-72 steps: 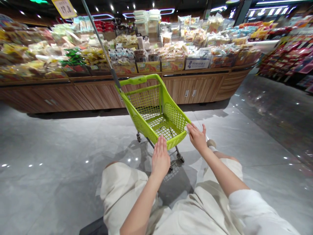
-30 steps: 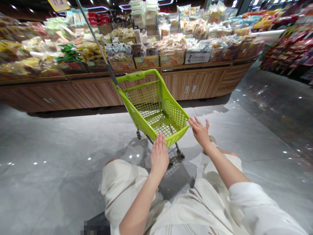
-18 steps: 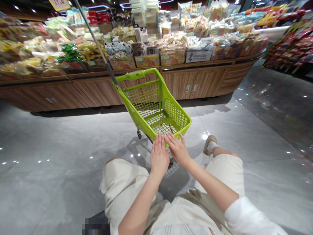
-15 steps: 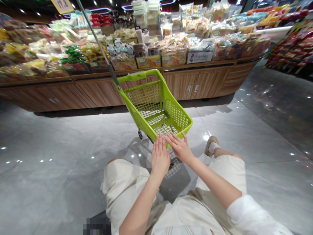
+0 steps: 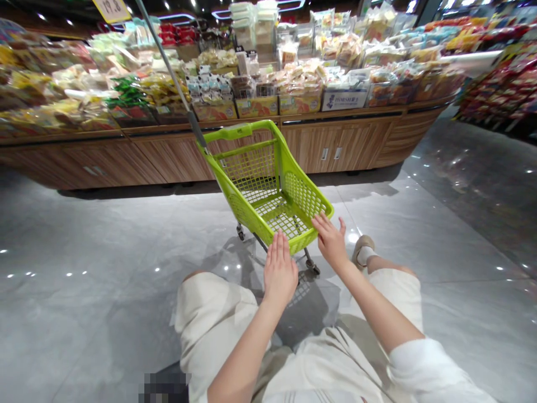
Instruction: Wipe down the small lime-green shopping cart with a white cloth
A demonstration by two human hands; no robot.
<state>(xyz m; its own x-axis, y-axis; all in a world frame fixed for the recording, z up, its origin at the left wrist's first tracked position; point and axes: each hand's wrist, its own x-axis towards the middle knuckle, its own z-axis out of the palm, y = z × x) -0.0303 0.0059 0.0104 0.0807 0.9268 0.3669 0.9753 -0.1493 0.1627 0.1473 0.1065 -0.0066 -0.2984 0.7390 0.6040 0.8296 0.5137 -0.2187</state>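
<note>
A green plastic shopping cart (image 5: 289,179) stands in front of me, its near rim by my hands and its handle on the far side. My left hand (image 5: 280,271) lies with fingers stretched out at the near left corner of the rim. Over the near right corner is my right hand (image 5: 331,240), fingers extended and thumb apart. Whether the fingertips press on the rim or only hover over it, I cannot tell. Nothing lies in the basket. A grey pole (image 5: 170,70) rises from the cart's far left corner to a yellow price sign (image 5: 111,10).
Behind the cart runs a wooden display counter (image 5: 344,146) piled with packaged food. A white printed box (image 5: 344,98) sits on its front edge. More colourful packets (image 5: 503,84) fill a rack at the right. The grey tiled floor (image 5: 104,252) is shiny.
My right hand has moved right along the near rim, away from my left hand. The left hand has shifted slightly right. The cart stays nearly in place.
</note>
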